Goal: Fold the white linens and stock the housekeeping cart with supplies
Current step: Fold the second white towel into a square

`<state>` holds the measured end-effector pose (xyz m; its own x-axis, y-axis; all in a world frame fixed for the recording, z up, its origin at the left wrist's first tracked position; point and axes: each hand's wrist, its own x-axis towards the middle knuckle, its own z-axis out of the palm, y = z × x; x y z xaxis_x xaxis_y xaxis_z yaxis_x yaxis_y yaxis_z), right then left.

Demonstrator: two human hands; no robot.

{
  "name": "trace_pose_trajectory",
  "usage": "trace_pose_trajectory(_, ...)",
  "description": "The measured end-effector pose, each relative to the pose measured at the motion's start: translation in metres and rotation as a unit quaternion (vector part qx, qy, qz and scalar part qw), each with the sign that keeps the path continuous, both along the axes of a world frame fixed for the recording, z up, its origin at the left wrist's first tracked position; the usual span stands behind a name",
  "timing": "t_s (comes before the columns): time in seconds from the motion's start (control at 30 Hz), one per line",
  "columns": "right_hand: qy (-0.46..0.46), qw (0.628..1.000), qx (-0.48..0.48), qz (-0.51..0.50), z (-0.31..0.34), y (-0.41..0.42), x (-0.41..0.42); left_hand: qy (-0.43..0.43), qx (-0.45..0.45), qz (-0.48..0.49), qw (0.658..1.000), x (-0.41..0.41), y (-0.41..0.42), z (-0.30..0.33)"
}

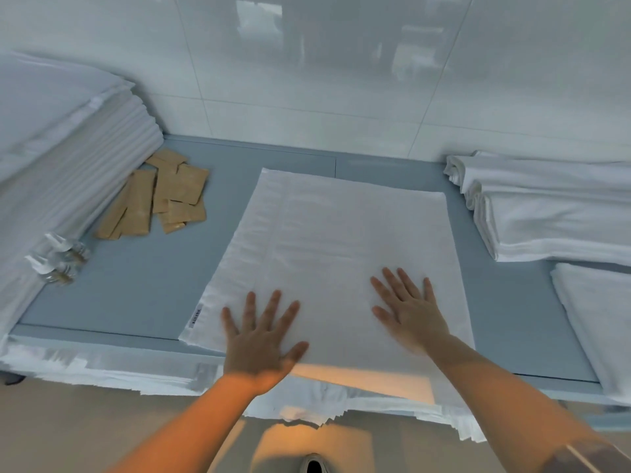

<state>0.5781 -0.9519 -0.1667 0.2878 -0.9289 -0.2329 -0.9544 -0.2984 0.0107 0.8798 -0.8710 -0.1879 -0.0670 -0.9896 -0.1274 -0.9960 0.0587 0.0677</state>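
Both hands lay flat w/ fingers spread, gripping nothing: left hand (261,339) pressed on the near-left part of a white linen (327,254), right hand (408,308) on its near-right part, a bit further in. Linen was spread flat in the middle of the blue-grey desk (136,285), near edge hanging over the desk's front; a small label (195,317) showed at its near-left edge. Below the front edge, more white cloth (102,370) hung in layers. Left of the linen, apart from it, sat a loose pile of tan packets (160,199), some overlapping. Nearer on the left were a few small clear bottles (63,264), blurred, right beside a tall stack of folded white sheets (68,158) at far left. On the right, a folded white stack (546,213) sat by the wall, w/ another white piece (597,319) nearer, at the desk's right end. White tiled wall (307,80) ran behind the desk. At bottom centre, a shoe tip (314,464) showed on the floor.
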Motion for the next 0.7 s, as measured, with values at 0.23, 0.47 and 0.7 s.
trace_pose_trajectory(0.23, 0.005, 1.000, 0.001, 0.011, 0.000, 0.046, 0.005, 0.011, 0.037, 0.036, 0.999, -0.020, 0.027, 0.026)
trace_pose_trajectory(0.47, 0.017, 1.000, -0.018, 0.011, -0.005, 0.050, 0.005, 0.072, 0.004, -0.174, 0.982, -0.102, -0.042, 0.012)
trace_pose_trajectory(0.7, 0.023, 0.999, -0.020, 0.012, -0.006, 0.045, 0.004, 0.017, -0.026, -0.045, 0.998, -0.021, -0.107, -0.009)
